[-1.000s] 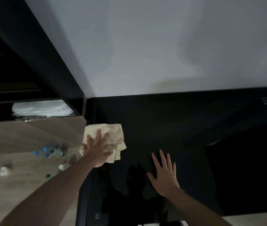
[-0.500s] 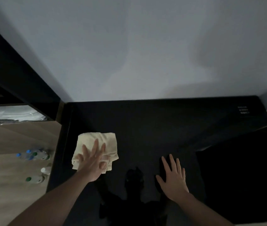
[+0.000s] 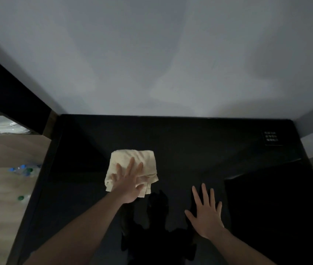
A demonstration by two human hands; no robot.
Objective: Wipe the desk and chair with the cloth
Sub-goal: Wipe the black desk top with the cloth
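A folded cream cloth [image 3: 140, 159] lies on the glossy black desk [image 3: 199, 150], left of its middle. My left hand [image 3: 127, 183] presses flat on the cloth's near half with fingers spread and straight. Flat on the bare desk to the right rests my right hand [image 3: 206, 213], fingers straight and spread, holding nothing. The chair is not in view.
A white wall runs along the desk's far edge. A small label [image 3: 271, 137] sits at the far right corner. Left of the desk, wooden floor [image 3: 2, 207] holds several plastic bottles [image 3: 24, 169]. A dark shelf [image 3: 8, 96] stands at the far left, with white bags [image 3: 0, 126] below it.
My left hand has slid the cloth rightward from the desk's left edge toward the middle. My right hand has stayed flat on the desk. The view has turned right.
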